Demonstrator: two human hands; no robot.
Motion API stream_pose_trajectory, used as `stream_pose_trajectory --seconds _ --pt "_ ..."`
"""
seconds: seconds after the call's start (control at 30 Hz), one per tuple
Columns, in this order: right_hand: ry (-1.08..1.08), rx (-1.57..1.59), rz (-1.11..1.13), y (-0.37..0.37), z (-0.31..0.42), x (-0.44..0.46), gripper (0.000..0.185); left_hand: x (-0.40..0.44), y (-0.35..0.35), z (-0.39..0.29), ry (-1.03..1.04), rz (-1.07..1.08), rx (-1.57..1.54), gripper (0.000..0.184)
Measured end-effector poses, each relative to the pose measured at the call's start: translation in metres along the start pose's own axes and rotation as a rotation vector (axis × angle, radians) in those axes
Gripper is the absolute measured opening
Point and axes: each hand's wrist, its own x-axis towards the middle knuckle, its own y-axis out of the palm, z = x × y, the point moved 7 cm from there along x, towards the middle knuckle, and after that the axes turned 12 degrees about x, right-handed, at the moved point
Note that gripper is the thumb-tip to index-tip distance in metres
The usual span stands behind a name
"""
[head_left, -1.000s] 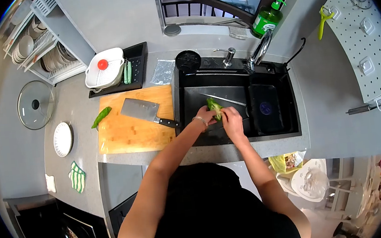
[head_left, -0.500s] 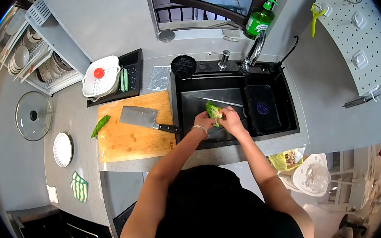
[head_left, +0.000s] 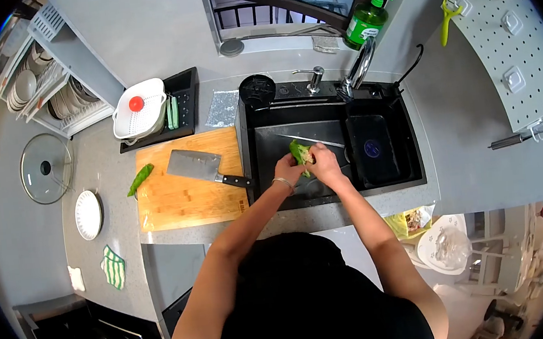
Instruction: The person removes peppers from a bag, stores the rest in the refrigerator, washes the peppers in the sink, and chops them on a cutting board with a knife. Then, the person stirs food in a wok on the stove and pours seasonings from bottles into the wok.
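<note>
Over the black sink (head_left: pixel 266 150), both hands are closed on an opened green pepper (head_left: pixel 296 151) with its pale inside showing. My left hand (head_left: pixel 289 170) grips its left side, a bracelet at the wrist. The fingers of my right hand (head_left: pixel 324 162) pinch at the pale inner part from the right; the fingertips are partly hidden. Another long green pepper (head_left: pixel 143 175) lies across the left edge of the wooden cutting board (head_left: pixel 202 199). A cleaver (head_left: pixel 196 165) rests on the board, its black handle reaching the sink rim.
Behind the sink stand a chrome faucet (head_left: pixel 361 66) and a green soap bottle (head_left: pixel 367 22). A white colander (head_left: pixel 142 113) with a red item sits in a black tray. Left are a white dish (head_left: pixel 88 214) and a glass lid (head_left: pixel 46 168). A yellow bag (head_left: pixel 410 223) hangs below the counter.
My right hand has turned slightly and moved a little up and left against the pepper. The whole view has shifted slightly. Both hands keep hold of the pepper.
</note>
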Motion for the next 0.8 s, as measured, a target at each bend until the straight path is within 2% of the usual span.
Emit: stream_pose_trajectory --seconds 0.07,0.17,0.27,0.37,0.43,0.53,0.73,0.8 --pt "-0.025 0.064 -0.007 0.0 0.0 0.0 0.023 0.006 -0.005 0.005 0.073 -0.061 0.237 0.03" --pt "-0.043 0.142 -0.025 0.001 -0.002 -0.002 0.023 0.024 0.003 0.036 0.146 -0.176 0.001 0.03" --pt "0.019 0.229 -0.011 0.002 -0.006 -0.004 0.022 0.009 0.0 0.016 -0.208 -0.103 -0.066 0.031" --pt "0.036 0.374 -0.055 0.006 -0.028 -0.006 0.02 0.016 0.002 0.033 -0.302 -0.163 -0.415 0.031" --pt "0.037 0.491 -0.108 0.011 -0.046 -0.009 0.017 0.016 0.005 0.034 -0.385 -0.132 -0.527 0.03" --pt "0.155 0.922 -0.123 0.028 -0.069 -0.016 0.012 0.013 0.004 0.032 -0.479 -0.107 -0.658 0.031" --pt "0.201 1.21 -0.285 0.026 -0.064 -0.033 0.014 0.015 0.012 0.054 -0.738 -0.18 -0.993 0.033" --pt "0.227 1.541 -0.344 0.02 -0.063 -0.033 0.013 0.015 0.011 0.06 -0.799 -0.242 -1.172 0.032"
